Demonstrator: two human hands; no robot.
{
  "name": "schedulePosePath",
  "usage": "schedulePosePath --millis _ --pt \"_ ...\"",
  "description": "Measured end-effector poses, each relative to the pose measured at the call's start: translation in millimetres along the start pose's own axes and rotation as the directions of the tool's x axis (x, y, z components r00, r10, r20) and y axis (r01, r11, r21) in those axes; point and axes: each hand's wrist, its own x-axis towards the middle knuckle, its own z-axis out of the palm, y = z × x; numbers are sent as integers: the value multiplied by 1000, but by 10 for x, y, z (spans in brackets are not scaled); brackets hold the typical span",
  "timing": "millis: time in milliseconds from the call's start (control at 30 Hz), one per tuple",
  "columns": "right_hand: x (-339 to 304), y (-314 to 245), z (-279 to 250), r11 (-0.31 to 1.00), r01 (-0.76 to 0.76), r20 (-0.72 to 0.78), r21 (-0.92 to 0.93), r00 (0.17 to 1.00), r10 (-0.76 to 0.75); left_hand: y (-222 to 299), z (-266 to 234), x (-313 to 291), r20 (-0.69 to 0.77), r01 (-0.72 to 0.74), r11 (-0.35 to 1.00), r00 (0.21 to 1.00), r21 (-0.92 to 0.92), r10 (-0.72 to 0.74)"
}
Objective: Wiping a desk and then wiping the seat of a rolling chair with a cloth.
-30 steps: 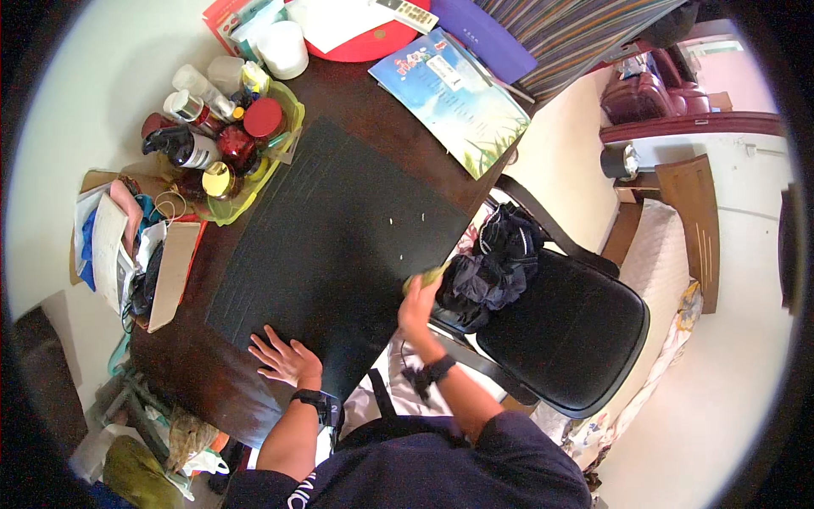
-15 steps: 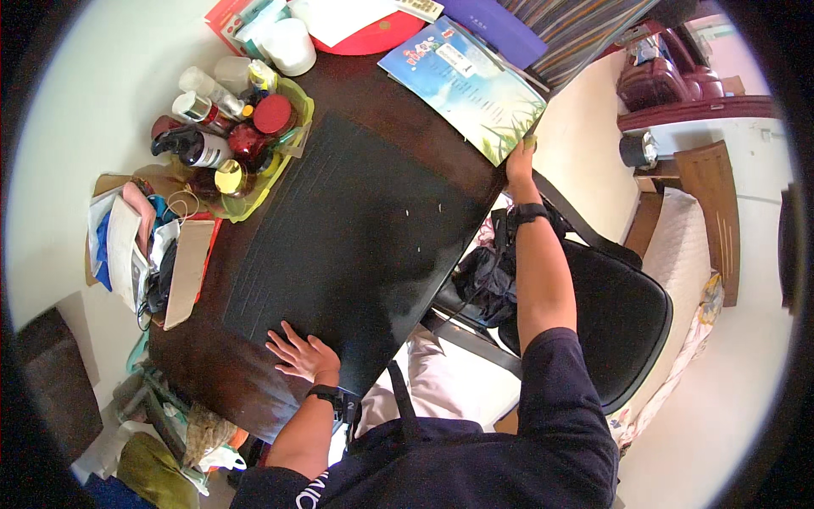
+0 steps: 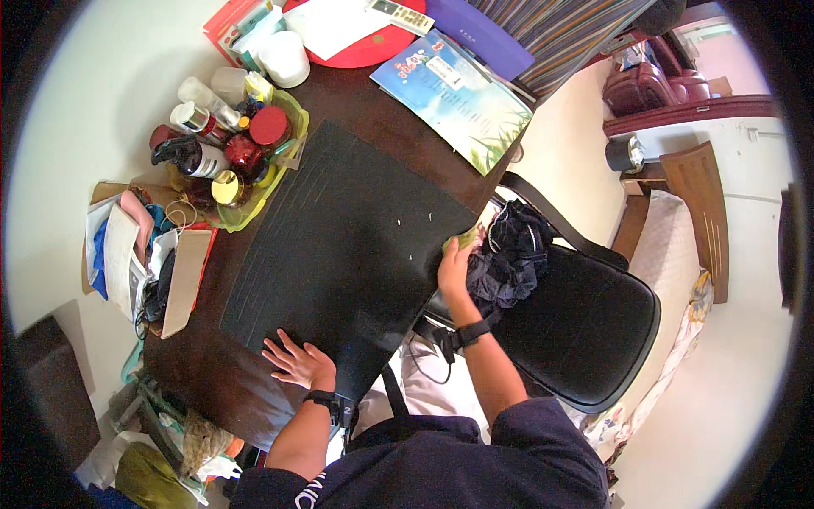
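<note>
My left hand (image 3: 303, 363) lies flat on the near edge of a large black desk mat (image 3: 339, 229), fingers spread and holding nothing. At the mat's right edge, my right hand (image 3: 455, 267) is closed on a yellow-green cloth (image 3: 462, 241), only partly visible beyond the fingers. A few small white flecks dot the mat to the left of that hand. The mat covers the middle of a dark brown desk (image 3: 348, 97). A blue illustrated booklet (image 3: 458, 97) rests on the desk's far right corner.
Along the wall stand a yellow-green basket (image 3: 284, 191) of bottles and jars and a box (image 3: 182, 280) of odds and ends. A remote control (image 3: 401, 15), a red tray (image 3: 339, 58) and a white roll (image 3: 284, 59) lie farther back. Dark clothing (image 3: 517, 254) sits on a black chair (image 3: 585, 327).
My right hand has come from the desk's far right corner by the booklet to the mat's right edge, with the cloth. My left hand stays flat on the mat.
</note>
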Motion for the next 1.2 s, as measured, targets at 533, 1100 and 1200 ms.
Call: schedulePosePath --millis 533,1100,1200 --pt "232 228 -80 885 -192 151 423 979 140 -53 50 -13 -47 -45 999 998 20 46" --pt "1232 52 -160 723 -336 195 603 942 275 27 49 0 19 -14 1000 1000 -13 14" --pt "920 191 -56 731 -290 223 618 956 190 -11 63 6 -8 -1 1000 1000 -17 1"
